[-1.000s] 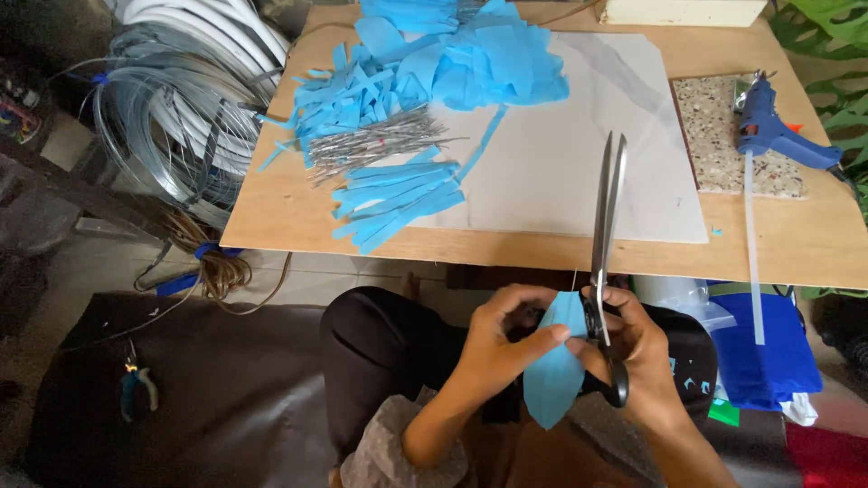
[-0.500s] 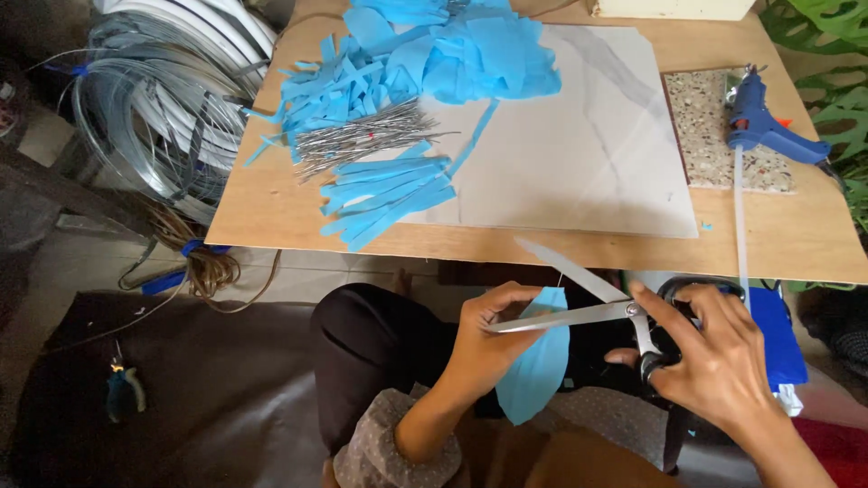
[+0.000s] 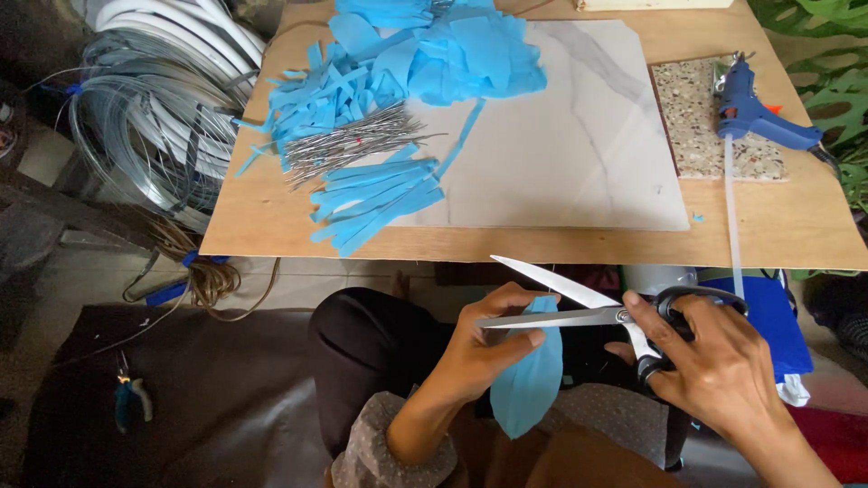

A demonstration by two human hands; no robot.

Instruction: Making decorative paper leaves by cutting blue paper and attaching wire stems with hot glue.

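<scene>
Head view, looking down over the lap: a blue petal-shaped piece (image 3: 529,384) was held below the table's near edge, pinched near its top between thumb and fingers of the left hand (image 3: 488,348), its pointed end hanging free toward the knees. Scissors (image 3: 579,307) were gripped in the right hand (image 3: 714,361), fingers closed through the black handles, the blades spread apart in a narrow V with the lower blade laid across the piece's upper end; the piece was judged to be held taut so that its edge could be met squarely. On the plywood tabletop (image 3: 778,235) a white marble-patterned board (image 3: 579,154) was seen, with a heap of blue strips (image 3: 362,81), a bundle of thin wire pins (image 3: 348,149) and a stack of cut blue strips (image 3: 375,199) kept at its left side. A blue glue gun (image 3: 755,113) was rested on a speckled tile (image 3: 701,122) at the right, well apart from the hands. Wire coils (image 3: 145,126) crowded the floor at left, pliers (image 3: 131,398) lying nearer. Open room was noted between lap and table edge.
</scene>
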